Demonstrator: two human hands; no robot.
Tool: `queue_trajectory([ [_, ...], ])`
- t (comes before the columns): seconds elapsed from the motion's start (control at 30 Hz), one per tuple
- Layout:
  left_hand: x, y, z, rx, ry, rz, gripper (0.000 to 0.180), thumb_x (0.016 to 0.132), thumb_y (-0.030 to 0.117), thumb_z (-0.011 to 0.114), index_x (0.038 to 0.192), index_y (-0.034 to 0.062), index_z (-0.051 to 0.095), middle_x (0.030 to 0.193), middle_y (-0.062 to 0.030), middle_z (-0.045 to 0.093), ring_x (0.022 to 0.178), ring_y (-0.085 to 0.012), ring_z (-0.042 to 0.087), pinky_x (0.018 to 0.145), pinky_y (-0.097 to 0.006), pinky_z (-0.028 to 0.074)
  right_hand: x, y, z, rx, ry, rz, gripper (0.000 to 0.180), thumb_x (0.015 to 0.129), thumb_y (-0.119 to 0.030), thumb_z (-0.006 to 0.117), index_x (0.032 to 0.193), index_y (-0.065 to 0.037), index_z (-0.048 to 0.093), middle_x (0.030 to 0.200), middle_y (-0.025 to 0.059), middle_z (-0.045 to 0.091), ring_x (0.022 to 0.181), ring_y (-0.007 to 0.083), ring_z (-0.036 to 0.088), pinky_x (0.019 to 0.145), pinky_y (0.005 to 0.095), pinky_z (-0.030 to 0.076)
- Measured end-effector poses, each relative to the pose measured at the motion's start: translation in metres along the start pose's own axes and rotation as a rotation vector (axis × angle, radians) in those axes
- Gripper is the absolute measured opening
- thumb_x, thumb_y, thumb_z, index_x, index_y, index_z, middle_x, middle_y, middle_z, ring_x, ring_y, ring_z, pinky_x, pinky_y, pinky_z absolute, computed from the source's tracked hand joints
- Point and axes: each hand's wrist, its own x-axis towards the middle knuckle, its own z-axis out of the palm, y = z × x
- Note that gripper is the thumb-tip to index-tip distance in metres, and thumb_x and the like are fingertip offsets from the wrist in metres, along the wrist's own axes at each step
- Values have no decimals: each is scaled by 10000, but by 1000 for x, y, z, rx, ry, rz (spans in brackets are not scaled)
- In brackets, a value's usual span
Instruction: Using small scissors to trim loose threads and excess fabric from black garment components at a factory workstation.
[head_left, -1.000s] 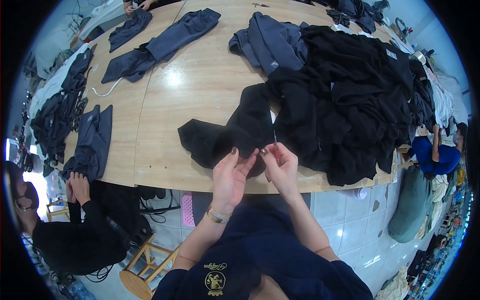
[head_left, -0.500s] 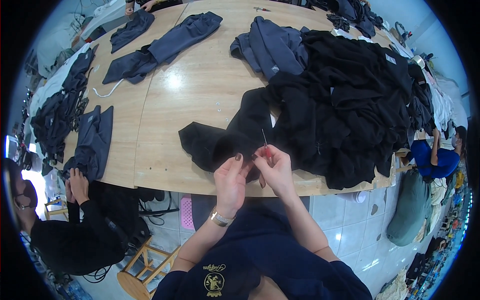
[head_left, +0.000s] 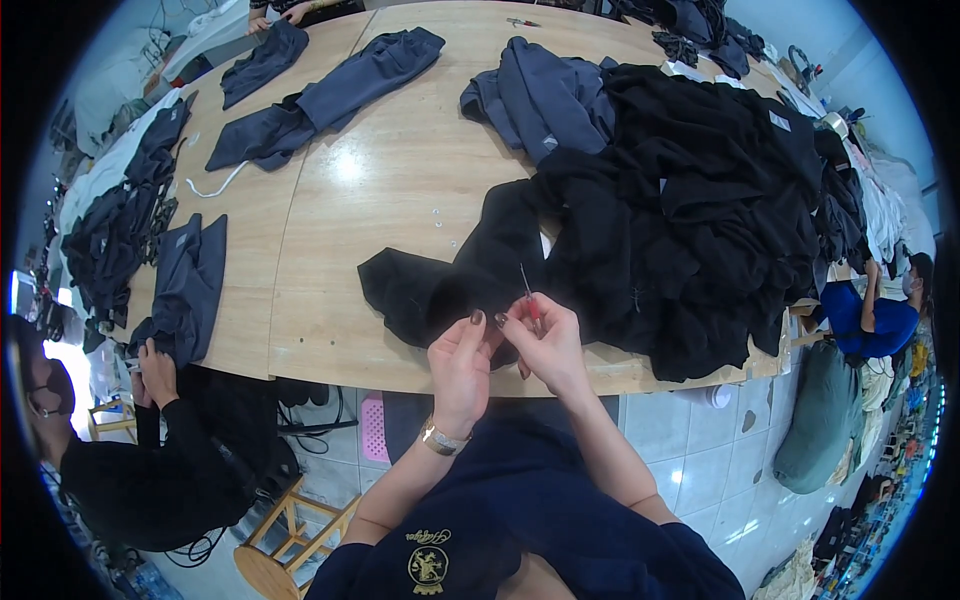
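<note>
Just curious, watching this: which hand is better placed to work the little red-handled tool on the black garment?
Likely the right hand: it already holds the red-handled tool, tip over the black garment. The left hand pinches the fabric beside it.

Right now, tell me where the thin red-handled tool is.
In the head view the tool is low of centre, pinched in the right hand, its tip pointing up over the black garment at the table's near edge, beside the left hand.

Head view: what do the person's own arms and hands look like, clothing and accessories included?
Both forearms are bare. The left hand has dark-painted nails and a metallic wristwatch on the wrist; the right hand wears nothing visible. The dark navy top carries a small gold emblem.
</note>
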Motion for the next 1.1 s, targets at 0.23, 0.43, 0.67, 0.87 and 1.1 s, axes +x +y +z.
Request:
queue_trajectory([
  [0.23, -1, -3, 7, 47, 68, 74, 150, 908, 103, 512, 856, -4, 604, 860, -50, 603, 772, -113, 559, 763, -264, 451, 0, 2, -1, 11, 5, -12, 108, 810, -89, 601, 794, -7, 533, 506, -23, 479, 346, 31, 408, 323, 190, 292],
  [0.43, -1, -13, -12, 486, 16, 310, 102, 898, 14, 490, 866, -29, 578, 782, 5, 525, 720, -38, 475, 676, -178, 404, 1, 1, 0, -10, 6, 12, 116, 801, -106, 604, 774, -11, 544, 472, -32, 462, 340, 31, 402, 319, 202, 290],
  [0.67, -3, -9, -6, 506, 30, 329, 99, 881, -9, 501, 822, -50, 569, 767, 18, 481, 692, -28, 419, 620, -166, 352, -1, 2, -2, 39, 5, 22, 105, 790, -102, 586, 776, -4, 552, 479, -24, 470, 335, 42, 410, 315, 204, 297],
  [0.87, -1, -6, -4, 676, 23, 396, 107, 864, -2, 523, 801, -71, 575, 785, 5, 502, 692, -46, 425, 624, -172, 350, 0, 5, -6, 6, 27, -4, 133, 816, -126, 607, 777, -10, 556, 491, -32, 466, 347, 32, 401, 332, 203, 286],
  [1.1, 2, -6, -15, 450, 64, 249, 122, 883, 32, 510, 881, -46, 603, 828, -27, 576, 752, -82, 534, 725, -222, 449, -9, 4, -8, -302, 121, -389, 158, 830, -137, 618, 855, -4, 537, 574, -6, 469, 518, 45, 389, 469, 208, 322],
])
